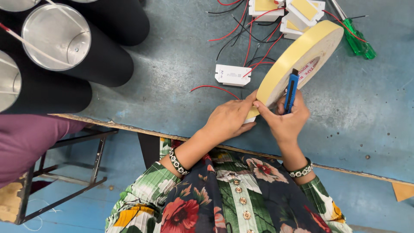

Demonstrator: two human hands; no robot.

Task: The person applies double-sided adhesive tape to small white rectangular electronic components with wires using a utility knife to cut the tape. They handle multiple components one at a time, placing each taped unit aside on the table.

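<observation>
A person in a floral shirt [224,198] works with both hands on a roll of tape at a blue bench [172,86].

The left hand [228,118] pinches the yellow tape's loose end at the roll [302,54], which stands on edge. The right hand [286,121] grips a blue utility knife [291,90] against the roll. White wired boxes [233,74], a green screwdriver [360,41] and black tubes [77,56] lie beyond.

Bare table [366,112] lies right of the hands; wired white boxes [233,75] crowd ahead, black cylinders [103,60] left.
</observation>
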